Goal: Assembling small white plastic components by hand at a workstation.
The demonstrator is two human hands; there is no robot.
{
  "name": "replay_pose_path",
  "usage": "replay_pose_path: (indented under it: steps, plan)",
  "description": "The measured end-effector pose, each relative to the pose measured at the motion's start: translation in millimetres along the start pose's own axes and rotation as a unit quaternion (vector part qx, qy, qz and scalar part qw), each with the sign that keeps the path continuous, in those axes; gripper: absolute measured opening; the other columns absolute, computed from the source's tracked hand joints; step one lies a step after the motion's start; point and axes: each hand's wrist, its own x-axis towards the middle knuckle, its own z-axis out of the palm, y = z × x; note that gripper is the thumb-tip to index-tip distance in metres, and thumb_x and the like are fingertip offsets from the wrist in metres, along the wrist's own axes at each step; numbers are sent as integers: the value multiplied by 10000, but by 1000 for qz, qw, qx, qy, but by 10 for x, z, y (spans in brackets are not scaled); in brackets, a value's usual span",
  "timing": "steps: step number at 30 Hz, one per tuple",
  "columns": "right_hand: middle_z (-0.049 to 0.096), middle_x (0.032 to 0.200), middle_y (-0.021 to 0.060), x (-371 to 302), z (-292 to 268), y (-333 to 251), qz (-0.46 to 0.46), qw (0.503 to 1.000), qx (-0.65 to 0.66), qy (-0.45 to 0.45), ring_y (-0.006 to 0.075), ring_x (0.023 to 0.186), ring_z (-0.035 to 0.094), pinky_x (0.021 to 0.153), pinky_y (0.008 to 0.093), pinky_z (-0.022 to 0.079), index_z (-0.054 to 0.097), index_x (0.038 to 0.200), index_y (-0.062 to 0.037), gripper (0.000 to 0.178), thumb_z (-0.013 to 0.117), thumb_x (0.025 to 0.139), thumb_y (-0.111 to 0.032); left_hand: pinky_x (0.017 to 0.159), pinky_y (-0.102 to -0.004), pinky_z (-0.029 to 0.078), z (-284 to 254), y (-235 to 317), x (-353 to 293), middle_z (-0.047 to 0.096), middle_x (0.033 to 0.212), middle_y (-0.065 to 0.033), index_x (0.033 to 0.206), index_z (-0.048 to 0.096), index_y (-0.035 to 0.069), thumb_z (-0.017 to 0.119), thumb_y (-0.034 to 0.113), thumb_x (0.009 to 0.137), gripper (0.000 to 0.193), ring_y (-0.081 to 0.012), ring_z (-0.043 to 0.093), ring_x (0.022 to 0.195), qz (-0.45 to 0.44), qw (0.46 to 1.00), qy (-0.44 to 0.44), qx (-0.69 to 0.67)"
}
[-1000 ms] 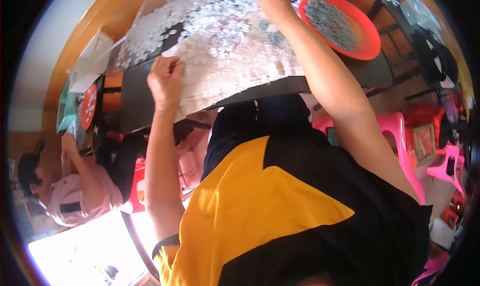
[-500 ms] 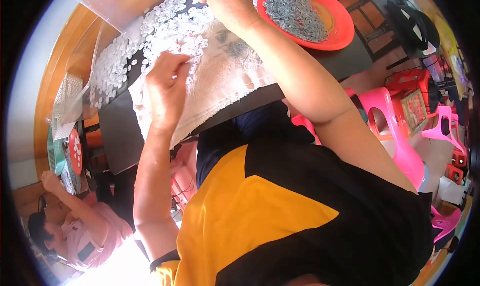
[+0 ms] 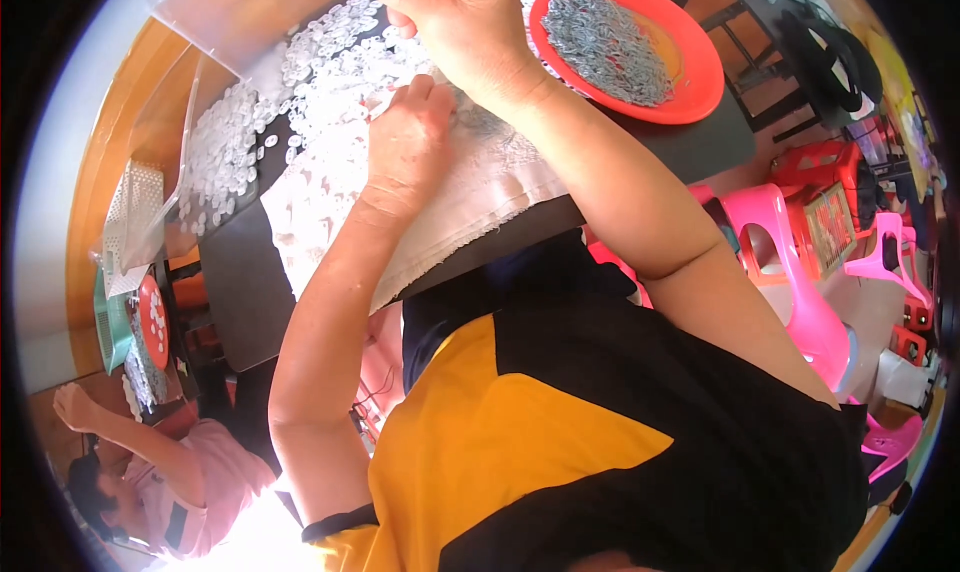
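My left hand rests on a pale cloth with its fingers curled down; what they hold, if anything, is hidden. Beside and beyond it spreads a heap of small white oval plastic pieces. My right hand is raised just above and right of the left one, at the upper edge of the view. Its thumb and fingers are closed in a pinch, and nothing nameable shows between them. Right of that hand stands a red round plate holding many small grey metal pins or screws.
The dark tabletop shows around the cloth. At left are a clear plastic bin, a white perforated basket and a green basket. Another person sits at lower left. Pink stools stand at right.
My left hand has moved right across the cloth, closer to the right hand. My right hand has come slightly lower and to the right in view. The other person's hand has lowered.
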Motion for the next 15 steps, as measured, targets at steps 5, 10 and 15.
replay_pose_path:
  steps: [5, 10, 15]
  plan:
    - [609, 705, 48, -48, 35, -74, 49, 996, 62, -39, 78, 652, 570, 577, 237, 458, 587, 859, 10, 52, 589, 847, 61, 603, -324, 488, -387, -44, -14, 642, 796, -62, 885, 657, 22, 645, 49, 818, 73, -157, 583, 663, -217, 929, 48, -297]
    - [674, 756, 108, -178, 102, 188, 115, 950, 208, -201, 161, 700, 649, 624, 309, 511, 663, 853, 11, 80, 644, 814, -56, 500, -233, 384, -858, -137, -109, 622, 779, -55, 914, 644, -29, 620, 105, 915, 136, -97, 535, 612, -341, 774, 35, -532]
    - [702, 805, 98, -227, 134, 126, 33, 918, 195, -344, 155, 751, 677, 679, 289, 525, 698, 921, -8, 132, 662, 809, -70, 496, -263, 387, -856, -212, -296, 600, 810, -86, 959, 575, -43, 543, 151, 975, 197, -149, 533, 625, -345, 660, 36, -667]
